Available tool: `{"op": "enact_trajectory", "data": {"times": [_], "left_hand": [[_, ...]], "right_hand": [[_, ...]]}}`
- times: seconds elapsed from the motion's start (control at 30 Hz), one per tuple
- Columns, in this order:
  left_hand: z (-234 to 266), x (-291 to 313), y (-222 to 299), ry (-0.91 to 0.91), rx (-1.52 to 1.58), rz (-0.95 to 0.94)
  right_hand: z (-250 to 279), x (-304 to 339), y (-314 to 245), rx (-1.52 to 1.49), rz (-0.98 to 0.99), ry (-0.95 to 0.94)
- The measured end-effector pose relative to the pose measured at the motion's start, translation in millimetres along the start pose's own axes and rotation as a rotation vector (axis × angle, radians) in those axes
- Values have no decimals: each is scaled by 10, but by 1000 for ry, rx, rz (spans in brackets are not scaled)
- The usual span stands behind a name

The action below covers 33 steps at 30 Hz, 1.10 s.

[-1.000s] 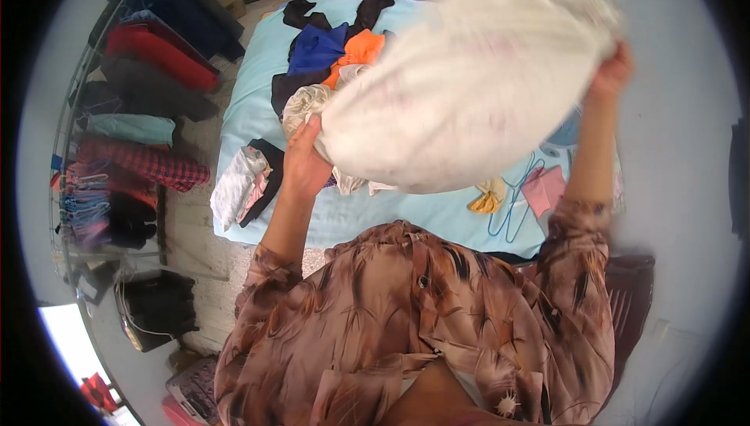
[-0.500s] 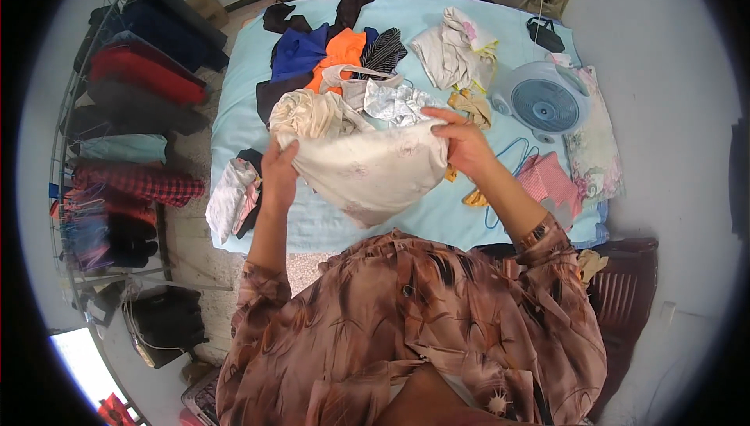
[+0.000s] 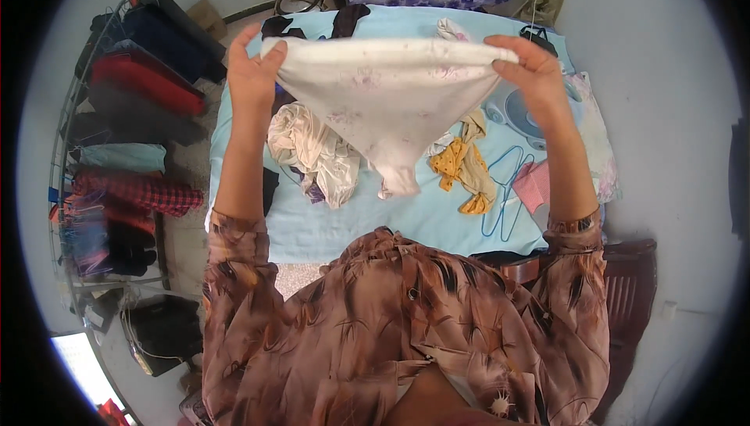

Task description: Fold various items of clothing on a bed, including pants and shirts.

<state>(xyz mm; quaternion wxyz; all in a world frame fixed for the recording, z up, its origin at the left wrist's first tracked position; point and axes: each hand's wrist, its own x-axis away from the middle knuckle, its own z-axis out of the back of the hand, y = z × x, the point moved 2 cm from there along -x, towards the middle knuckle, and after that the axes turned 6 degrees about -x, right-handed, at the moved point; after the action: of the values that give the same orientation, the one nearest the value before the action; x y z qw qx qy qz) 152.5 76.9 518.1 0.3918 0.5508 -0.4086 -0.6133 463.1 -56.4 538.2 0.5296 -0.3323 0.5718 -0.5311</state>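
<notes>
A pair of white underpants [image 3: 375, 90] with small pink flowers is stretched wide above the bed. My left hand [image 3: 255, 70] pinches one end of the waistband, and my right hand [image 3: 535, 70] grips the other end. The narrow crotch part hangs down, slightly bunched at the bottom. Below on the left lies a crumpled cream satin garment [image 3: 312, 148]. A yellow and tan garment [image 3: 465, 164] rests to the right, beside blue hangers [image 3: 504, 199]. The stretched fabric hides most of the clothes farther back.
Light-blue sheeting covers the bed [image 3: 391, 230]. At the right are a blue-grey fan [image 3: 516, 113], a pink checked cloth [image 3: 533, 185] and a floral pillow [image 3: 605, 164]. A rack of hanging clothes [image 3: 141, 82] runs along the left, and a dark wooden chair [image 3: 625, 285] stands lower right.
Both hands have risen away from me and spread apart, pulling the waistband taut. The underpants now hang as a wide triangle, and the view has shifted slightly.
</notes>
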Motion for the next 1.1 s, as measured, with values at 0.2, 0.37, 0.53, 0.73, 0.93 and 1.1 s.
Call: {"op": "enact_trajectory", "data": {"times": [0.2, 0.37, 0.53, 0.73, 0.93, 1.1], "left_hand": [[-89, -110, 78, -82, -122, -39], [13, 91, 261, -270, 146, 50], [248, 576, 417, -348, -13, 170], [385, 944, 401, -491, -592, -71], [291, 523, -271, -361, -762, -525], [21, -135, -698, -349, -7, 214]], "right_hand": [[173, 53, -44, 187, 24, -6], [257, 317, -180, 406, 73, -23], [184, 654, -226, 678, 393, -156], [153, 899, 13, -59, -333, -338], [156, 398, 609, -73, -441, -283], [219, -407, 849, -346, -421, -29]]}}
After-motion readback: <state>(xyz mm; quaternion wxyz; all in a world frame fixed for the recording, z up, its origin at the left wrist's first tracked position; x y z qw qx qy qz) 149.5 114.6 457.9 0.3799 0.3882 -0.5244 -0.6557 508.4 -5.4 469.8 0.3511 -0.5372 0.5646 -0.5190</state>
